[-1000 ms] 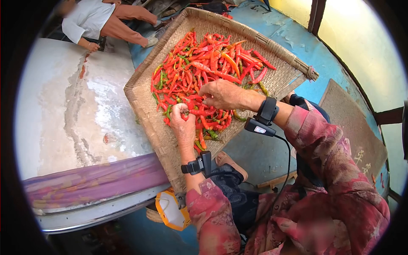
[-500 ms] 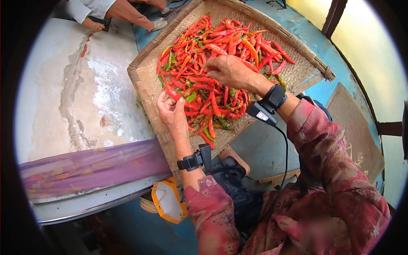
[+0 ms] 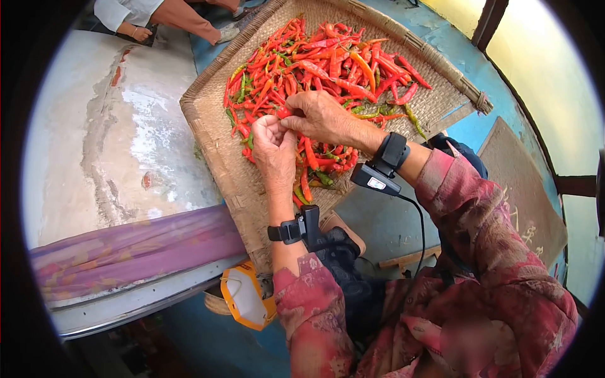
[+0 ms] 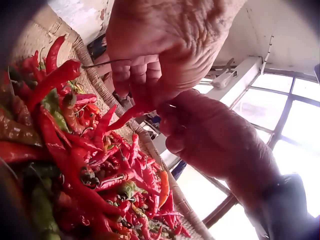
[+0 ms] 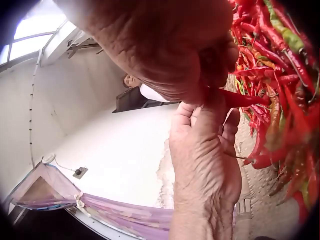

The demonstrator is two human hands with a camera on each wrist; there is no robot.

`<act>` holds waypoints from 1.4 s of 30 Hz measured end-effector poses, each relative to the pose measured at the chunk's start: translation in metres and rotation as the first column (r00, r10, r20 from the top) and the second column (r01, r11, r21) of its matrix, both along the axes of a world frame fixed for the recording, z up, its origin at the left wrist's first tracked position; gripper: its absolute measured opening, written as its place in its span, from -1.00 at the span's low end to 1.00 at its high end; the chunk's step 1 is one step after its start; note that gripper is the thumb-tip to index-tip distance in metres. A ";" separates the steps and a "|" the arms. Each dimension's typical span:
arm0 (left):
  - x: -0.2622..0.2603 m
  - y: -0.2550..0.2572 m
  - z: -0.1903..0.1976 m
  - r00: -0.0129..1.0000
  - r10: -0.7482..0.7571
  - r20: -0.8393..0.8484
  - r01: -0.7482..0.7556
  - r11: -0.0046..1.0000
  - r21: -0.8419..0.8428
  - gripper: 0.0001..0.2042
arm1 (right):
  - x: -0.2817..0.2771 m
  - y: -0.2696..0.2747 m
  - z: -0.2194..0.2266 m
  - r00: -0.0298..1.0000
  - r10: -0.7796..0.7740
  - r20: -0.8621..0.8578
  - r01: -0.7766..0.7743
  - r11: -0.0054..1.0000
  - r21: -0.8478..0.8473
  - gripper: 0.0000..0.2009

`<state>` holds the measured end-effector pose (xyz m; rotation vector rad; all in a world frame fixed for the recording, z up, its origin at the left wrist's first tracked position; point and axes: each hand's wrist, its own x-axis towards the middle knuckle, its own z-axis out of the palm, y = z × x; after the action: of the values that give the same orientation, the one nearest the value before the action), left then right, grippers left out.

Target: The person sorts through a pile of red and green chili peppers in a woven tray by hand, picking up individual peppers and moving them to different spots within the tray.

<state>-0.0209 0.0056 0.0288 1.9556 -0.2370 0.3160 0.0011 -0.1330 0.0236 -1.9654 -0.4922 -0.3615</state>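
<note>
Over a woven tray point(image 3: 233, 183) heaped with red chili peppers point(image 3: 346, 69), both hands meet fingertip to fingertip. My left hand point(image 3: 275, 146), palm up with fingers curled, pinches a red chili pepper point(image 4: 125, 117) that sticks out from between the hands in the left wrist view. Coming in from the other side, my right hand point(image 3: 324, 116) grips the same pepper with thumb and curled fingers. In the right wrist view, the pepper's red body point(image 5: 240, 99) points toward the heap, its other end hidden by the fingers. A few green peppers point(image 3: 324, 178) lie among the red ones.
A pale, worn surface point(image 3: 151, 126) with a purple cloth point(image 3: 138, 252) along its edge lies left of the tray. Another person's arm and legs point(image 3: 189, 19) show at top left. A yellow-rimmed box point(image 3: 249, 299) stands below the tray. A cable point(image 3: 421, 233) hangs from the right wrist.
Half a second ago the hands were apart, the left at the heap's left edge with a red pepper at its fingers. Since then they have come together over the heap.
</note>
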 end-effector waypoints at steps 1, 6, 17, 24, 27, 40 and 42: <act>0.000 0.003 0.001 1.000 -0.002 -0.030 0.002 1.000 0.025 -0.78 | 0.002 -0.005 0.003 1.000 -0.024 -0.017 0.024 0.999 0.022 -0.75; -0.009 0.014 0.005 0.954 0.011 -0.298 0.149 0.849 0.507 -0.79 | 0.016 -0.038 0.017 0.967 -0.251 0.048 0.247 0.966 0.070 -0.73; -0.020 0.012 -0.022 0.963 0.145 -0.227 0.114 0.545 0.831 -0.75 | 0.024 -0.065 0.011 0.858 -0.467 0.216 0.489 0.871 -0.058 -0.65; -0.011 0.024 -0.008 0.932 -0.126 -0.339 0.139 0.990 0.014 -0.86 | -0.009 -0.019 -0.002 0.986 0.167 0.027 -0.155 0.955 -0.253 -0.70; -0.009 0.022 -0.009 0.893 -0.225 -0.391 0.245 0.970 0.002 -0.91 | -0.009 -0.013 -0.003 0.946 0.283 -0.158 -0.313 0.926 -0.212 -0.75; 0.026 0.065 -0.051 0.939 0.308 -0.156 -0.174 0.813 0.555 -0.56 | 0.020 -0.060 0.018 0.932 -0.361 0.037 0.361 0.913 -0.189 -0.79; 0.029 0.061 -0.060 0.943 0.326 -0.062 -0.221 0.757 0.615 -0.52 | 0.026 -0.064 0.010 0.869 -0.453 0.199 0.472 0.880 -0.054 -0.72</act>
<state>0.0077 0.0665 -0.0307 2.6508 0.0830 0.2852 0.0272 -0.1972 0.0335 -2.1520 -0.1416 -0.8406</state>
